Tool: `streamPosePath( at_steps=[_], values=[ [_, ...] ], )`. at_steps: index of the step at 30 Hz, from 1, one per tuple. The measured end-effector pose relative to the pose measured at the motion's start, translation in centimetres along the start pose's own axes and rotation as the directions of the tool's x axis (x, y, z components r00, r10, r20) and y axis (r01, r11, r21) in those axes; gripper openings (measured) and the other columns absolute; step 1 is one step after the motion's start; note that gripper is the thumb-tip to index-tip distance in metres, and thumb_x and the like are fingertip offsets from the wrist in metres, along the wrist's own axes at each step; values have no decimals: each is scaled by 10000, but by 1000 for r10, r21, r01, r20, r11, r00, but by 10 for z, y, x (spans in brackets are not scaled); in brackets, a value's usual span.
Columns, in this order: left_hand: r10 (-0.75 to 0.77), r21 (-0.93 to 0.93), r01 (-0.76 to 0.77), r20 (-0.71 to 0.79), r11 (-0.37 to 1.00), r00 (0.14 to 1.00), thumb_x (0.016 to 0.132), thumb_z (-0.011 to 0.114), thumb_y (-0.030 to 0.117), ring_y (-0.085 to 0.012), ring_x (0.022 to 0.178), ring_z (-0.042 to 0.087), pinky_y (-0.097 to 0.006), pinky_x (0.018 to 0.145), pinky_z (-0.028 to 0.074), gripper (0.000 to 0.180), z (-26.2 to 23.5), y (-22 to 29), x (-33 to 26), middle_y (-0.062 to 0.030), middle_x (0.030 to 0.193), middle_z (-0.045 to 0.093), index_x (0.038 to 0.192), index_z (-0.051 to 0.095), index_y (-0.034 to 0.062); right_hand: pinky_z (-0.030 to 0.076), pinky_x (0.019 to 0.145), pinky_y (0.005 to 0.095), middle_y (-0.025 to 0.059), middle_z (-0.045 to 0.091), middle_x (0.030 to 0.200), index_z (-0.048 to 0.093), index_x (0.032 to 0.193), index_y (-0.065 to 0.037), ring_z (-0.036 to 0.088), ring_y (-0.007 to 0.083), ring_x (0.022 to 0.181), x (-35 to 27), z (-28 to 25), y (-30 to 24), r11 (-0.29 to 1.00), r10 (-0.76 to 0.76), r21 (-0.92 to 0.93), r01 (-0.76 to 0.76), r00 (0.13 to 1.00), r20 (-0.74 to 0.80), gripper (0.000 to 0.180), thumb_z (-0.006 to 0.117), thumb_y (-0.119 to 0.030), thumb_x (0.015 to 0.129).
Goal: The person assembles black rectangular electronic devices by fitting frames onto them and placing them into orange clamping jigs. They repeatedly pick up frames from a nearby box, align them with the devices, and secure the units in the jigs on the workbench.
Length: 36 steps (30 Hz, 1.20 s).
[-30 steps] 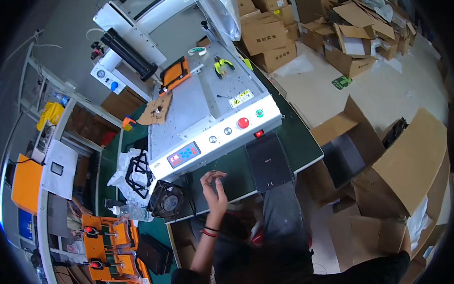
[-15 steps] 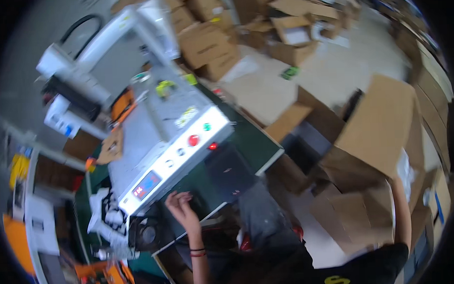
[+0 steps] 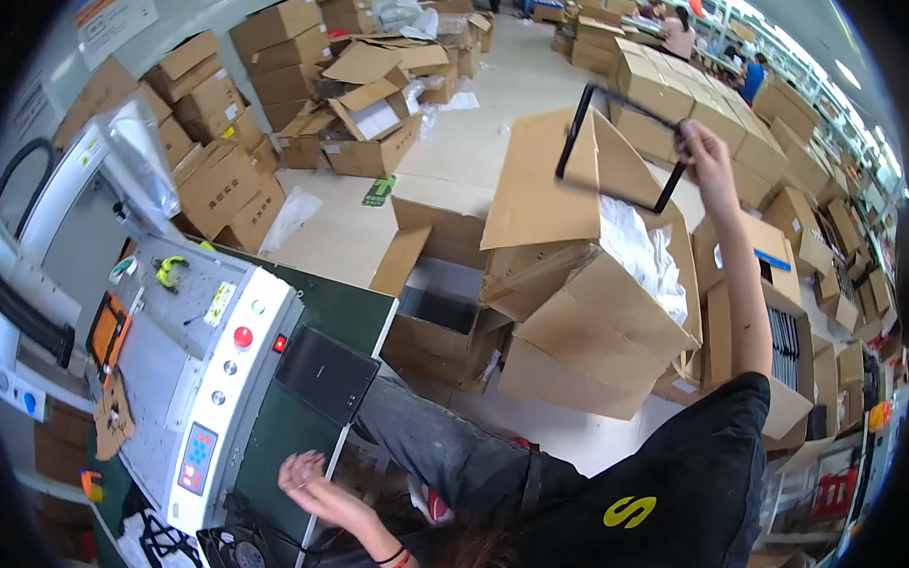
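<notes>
Raised out to the right, my right hand [image 3: 705, 153] grips one side of a thin black rectangular frame [image 3: 624, 106], which is tilted over an open carton [image 3: 541, 181]. White plastic wrapping [image 3: 639, 253] fills that carton. My left hand [image 3: 306, 479] holds nothing; its fingers are loosely bent and apart, above the edge of the green worktable [image 3: 320, 301]. Nearest to it stands the white machine [image 3: 239, 362] with buttons and a small lit display. A flat dark panel [image 3: 325, 374] lies on the table beyond this hand.
Another open carton [image 3: 396, 336] with dark flat pieces stands beside the table. Black frames [image 3: 168, 549] and a fan [image 3: 246, 560] sit near the machine's close corner. Stacked cartons [image 3: 221, 197] line the back. At right, a box [image 3: 792, 347] holds upright dark pieces. People sit far off.
My right hand has come up from behind the carton and now shows the black frame in its grip. The view has swung to the right. My left hand stays near the table edge.
</notes>
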<state>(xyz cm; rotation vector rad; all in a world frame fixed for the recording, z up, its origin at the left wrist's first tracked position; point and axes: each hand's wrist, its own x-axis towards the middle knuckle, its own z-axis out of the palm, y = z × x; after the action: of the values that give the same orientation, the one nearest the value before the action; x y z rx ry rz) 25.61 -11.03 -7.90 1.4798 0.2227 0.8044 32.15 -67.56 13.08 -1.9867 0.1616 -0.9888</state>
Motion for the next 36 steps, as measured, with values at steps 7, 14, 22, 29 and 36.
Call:
streamPosePath(
  at_steps=[7,14,22,29,36],
  values=[
    [-71,-309,466,768,829,636,919,251,694,-348,1292,434,-478,1043,377,866,38,69,-46,-214,1413,409,1387,367,-26,512,769,378,124,643,970,622,1053,-35,622,287,916,-108,167,-115,788,-505,463,406,-5,863,210,520,-183,945],
    [-293,-90,484,695,871,657,1040,323,208,-367,1183,538,-434,964,479,426,6,69,-74,-282,1336,447,1396,209,3,519,703,384,113,527,961,579,1068,-52,572,298,920,-226,252,-149,667,-717,627,404,116,687,244,641,-136,848],
    [-195,-344,164,-57,924,979,1020,368,413,-300,1124,555,-369,956,453,506,-37,82,-33,-223,1244,533,1432,261,140,497,591,304,37,513,771,560,1306,-197,569,200,676,-297,245,-148,627,-702,546,556,98,705,446,633,-239,867],
    [-377,-390,349,5,852,926,986,451,452,-221,1027,583,-237,856,480,544,-35,73,-25,-160,1193,555,1436,342,166,554,669,315,74,534,850,567,1242,-63,615,217,773,-342,260,-134,696,-718,632,340,327,615,400,601,-146,852],
    [-395,-469,365,36,804,918,992,458,403,-215,937,643,-194,729,510,543,-41,69,-25,-163,1162,606,1459,321,162,535,619,292,48,511,816,600,1239,-60,587,175,712,-336,267,-135,628,-774,709,321,352,526,498,603,-57,742]
  ],
)
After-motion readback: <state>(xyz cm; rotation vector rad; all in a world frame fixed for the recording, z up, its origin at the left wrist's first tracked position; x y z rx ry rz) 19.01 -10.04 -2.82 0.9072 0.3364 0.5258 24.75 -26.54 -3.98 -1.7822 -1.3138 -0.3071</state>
